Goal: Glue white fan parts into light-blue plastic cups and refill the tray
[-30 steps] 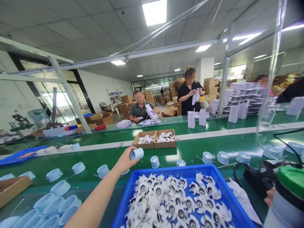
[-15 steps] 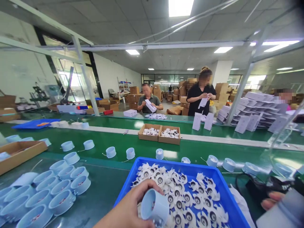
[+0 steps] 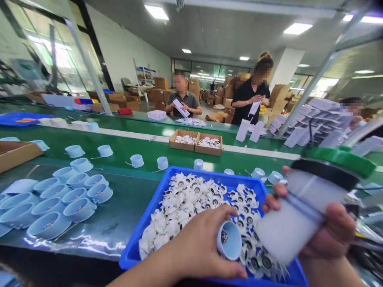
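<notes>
My left hand (image 3: 200, 241) is closed around a light-blue cylindrical housing (image 3: 234, 243), its open end facing me; a small coil-like copper part shows inside. My right hand (image 3: 333, 235) grips a frosted white bottle (image 3: 302, 211) with a green lid and a black band, tilted with the lid to the upper right. Beneath both hands lies a blue tray (image 3: 155, 215) full of white fan impellers (image 3: 185, 199) with dark round centres. Several more light-blue housings (image 3: 79, 209) stand grouped at the left, with similar parts inside.
A row of single blue housings (image 3: 137, 160) sits along the green belt (image 3: 119, 145). Two cardboard boxes (image 3: 208, 150) of white parts stand beyond. Across the bench, two people (image 3: 184, 97) handle white cartons, near stacked white boxes (image 3: 311, 119). Another cardboard box (image 3: 18, 155) is at left.
My right hand has brought the bottle up and left from the right edge, over the tray. The blue housing in my left hand has shifted right and turned. The view has tilted down.
</notes>
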`<state>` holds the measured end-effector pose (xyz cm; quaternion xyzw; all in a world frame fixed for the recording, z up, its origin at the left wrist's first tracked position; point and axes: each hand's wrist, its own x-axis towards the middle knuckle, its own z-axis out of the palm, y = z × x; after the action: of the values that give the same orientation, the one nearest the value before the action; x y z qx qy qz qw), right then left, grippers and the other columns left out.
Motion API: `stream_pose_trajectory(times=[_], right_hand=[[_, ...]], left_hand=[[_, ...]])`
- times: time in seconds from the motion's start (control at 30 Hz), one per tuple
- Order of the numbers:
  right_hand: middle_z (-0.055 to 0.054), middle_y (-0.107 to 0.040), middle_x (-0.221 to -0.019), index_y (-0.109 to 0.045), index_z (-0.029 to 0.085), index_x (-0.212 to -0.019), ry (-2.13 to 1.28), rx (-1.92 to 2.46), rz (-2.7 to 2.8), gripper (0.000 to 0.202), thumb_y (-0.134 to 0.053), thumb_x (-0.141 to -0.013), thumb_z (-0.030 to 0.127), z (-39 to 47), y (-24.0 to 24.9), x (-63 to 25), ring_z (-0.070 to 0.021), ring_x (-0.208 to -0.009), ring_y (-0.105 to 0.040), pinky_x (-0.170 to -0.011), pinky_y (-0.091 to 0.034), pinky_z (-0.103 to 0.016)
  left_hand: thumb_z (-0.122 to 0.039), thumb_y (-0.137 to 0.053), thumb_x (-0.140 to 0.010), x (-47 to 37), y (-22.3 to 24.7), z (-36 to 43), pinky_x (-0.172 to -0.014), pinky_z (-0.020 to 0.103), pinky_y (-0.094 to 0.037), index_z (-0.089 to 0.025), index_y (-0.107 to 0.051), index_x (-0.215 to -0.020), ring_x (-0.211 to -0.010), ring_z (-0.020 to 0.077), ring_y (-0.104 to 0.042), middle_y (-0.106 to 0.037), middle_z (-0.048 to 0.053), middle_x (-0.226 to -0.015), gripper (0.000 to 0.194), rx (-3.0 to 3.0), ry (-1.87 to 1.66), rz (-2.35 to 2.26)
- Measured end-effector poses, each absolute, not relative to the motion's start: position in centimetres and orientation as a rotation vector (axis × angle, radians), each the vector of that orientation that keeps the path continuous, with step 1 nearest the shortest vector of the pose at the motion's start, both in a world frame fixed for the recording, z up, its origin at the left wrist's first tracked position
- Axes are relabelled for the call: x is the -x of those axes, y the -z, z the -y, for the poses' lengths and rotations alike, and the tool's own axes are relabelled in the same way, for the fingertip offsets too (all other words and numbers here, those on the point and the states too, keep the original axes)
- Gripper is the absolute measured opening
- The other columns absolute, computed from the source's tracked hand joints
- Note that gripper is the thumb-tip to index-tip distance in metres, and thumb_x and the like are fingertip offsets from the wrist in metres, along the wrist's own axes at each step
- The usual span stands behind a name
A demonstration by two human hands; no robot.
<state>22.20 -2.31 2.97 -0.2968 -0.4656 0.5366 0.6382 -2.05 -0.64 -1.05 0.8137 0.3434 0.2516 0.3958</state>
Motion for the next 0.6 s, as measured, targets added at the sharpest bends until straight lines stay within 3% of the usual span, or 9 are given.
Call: stream_pose_trajectory(times=[0.07, 0.2, 0.3, 0.43, 0.5, 0.6], right_hand=[[-0.004, -0.047, -0.092, -0.049, 0.040, -0.128, -1.158, 0.685, 1.068, 0.066, -0.063, -0.071, 0.071, 1.7, -3.3, -20.9, -0.0180, -0.072, -0.053, -0.067, -0.053, -0.038], [-0.006, -0.045, -0.098, -0.047, 0.039, -0.128, -0.984, 0.763, 1.110, 0.064, -0.045, -0.079, 0.080, 0.8, -4.7, -18.4, -0.0196, -0.074, -0.050, -0.067, -0.053, -0.039], [-0.005, -0.049, -0.097, -0.051, 0.035, -0.125, -1.008, 0.685, 1.062, 0.065, -0.060, -0.076, 0.076, 1.0, -5.3, -17.3, -0.0199, -0.076, -0.054, -0.067, -0.053, -0.037], [0.000, -0.053, -0.088, -0.056, 0.029, -0.117, -1.094, 0.639, 0.940, 0.073, -0.085, -0.059, 0.061, 1.5, -5.7, -17.0, -0.0184, -0.072, -0.058, -0.064, -0.053, -0.033], [0.001, -0.054, -0.085, -0.055, 0.028, -0.115, -1.097, 0.652, 0.927, 0.074, -0.088, -0.056, 0.058, 1.5, -5.8, -17.1, -0.0186, -0.071, -0.059, -0.063, -0.053, -0.033], [0.001, -0.055, -0.088, -0.052, 0.029, -0.118, -1.095, 0.639, 0.945, 0.072, -0.087, -0.061, 0.055, 1.3, -5.9, -17.0, -0.0187, -0.073, -0.059, -0.065, -0.053, -0.034]], left_hand=[[-0.047, -0.084, -0.064, 1.0, 0.9, 0.6, -0.097, 0.044, -0.046, -0.025, -0.058, -0.127, -0.107, 0.0308, -0.063, -0.067, 0.008, -0.120, 0.072, -2.146, -0.648, -0.801], [-0.035, -0.079, -0.070, -0.2, 0.7, 0.5, -0.081, 0.033, -0.047, -0.022, -0.066, -0.110, -0.089, 0.0228, -0.064, -0.070, 0.003, -0.099, 0.045, -2.162, -0.703, -0.709], [-0.033, -0.078, -0.069, -0.4, 0.6, 0.7, -0.072, 0.028, -0.045, -0.020, -0.065, -0.097, -0.080, 0.0182, -0.060, -0.067, 0.001, -0.090, 0.034, -2.107, -0.746, -0.745], [-0.034, -0.078, -0.069, -0.5, 0.8, 0.9, -0.069, 0.026, -0.043, -0.021, -0.064, -0.099, -0.079, 0.0168, -0.058, -0.064, 0.000, -0.089, 0.036, -2.076, -0.758, -0.760], [-0.036, -0.079, -0.069, -0.5, 0.9, 0.9, -0.068, 0.026, -0.043, -0.021, -0.064, -0.099, -0.079, 0.0171, -0.058, -0.064, 0.000, -0.089, 0.036, -2.069, -0.753, -0.765], [-0.035, -0.079, -0.069, -0.6, 1.0, 0.8, -0.069, 0.027, -0.045, -0.019, -0.064, -0.099, -0.081, 0.0180, -0.059, -0.064, 0.001, -0.090, 0.037, -2.065, -0.758, -0.766]])
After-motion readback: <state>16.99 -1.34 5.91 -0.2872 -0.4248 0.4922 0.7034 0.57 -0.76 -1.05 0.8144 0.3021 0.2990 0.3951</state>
